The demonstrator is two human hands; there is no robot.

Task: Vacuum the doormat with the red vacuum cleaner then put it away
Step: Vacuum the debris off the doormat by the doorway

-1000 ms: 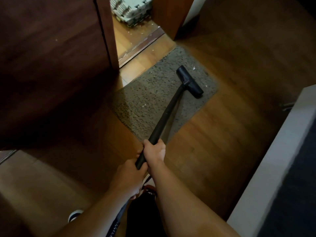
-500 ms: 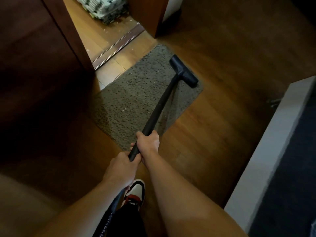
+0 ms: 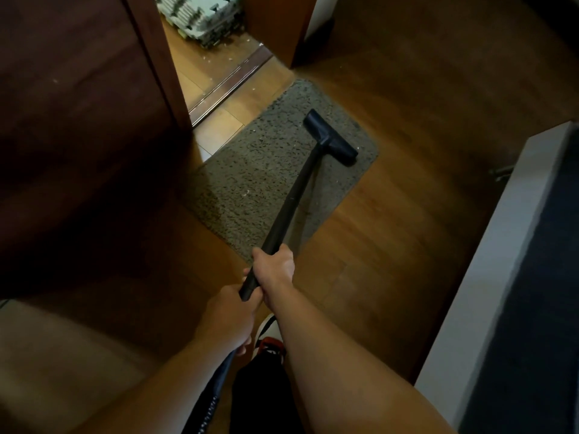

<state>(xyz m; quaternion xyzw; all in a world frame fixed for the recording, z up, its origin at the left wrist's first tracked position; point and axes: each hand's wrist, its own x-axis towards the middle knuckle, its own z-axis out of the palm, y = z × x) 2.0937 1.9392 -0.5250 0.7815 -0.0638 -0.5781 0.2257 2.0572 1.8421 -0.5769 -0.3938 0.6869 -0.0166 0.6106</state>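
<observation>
Left hand [image 3: 230, 311] and right hand [image 3: 275, 266] both gripped the black wand [image 3: 291, 202], fingers wrapped close; the hose [image 3: 216, 389] hung by the legs, a likely snag underfoot. Floor head [image 3: 330, 139] sat at the far right corner of the doormat [image 3: 257, 170]; a hard push could ruck that edge, and the white fleck [image 3: 245, 192] mid-mat might get missed.

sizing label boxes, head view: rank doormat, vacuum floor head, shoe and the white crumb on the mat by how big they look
1. doormat, clearly largest
2-3. vacuum floor head and shoe: unsure, the shoe is partly hidden by the right forearm and nearer the camera
4. white crumb, smallest
</observation>
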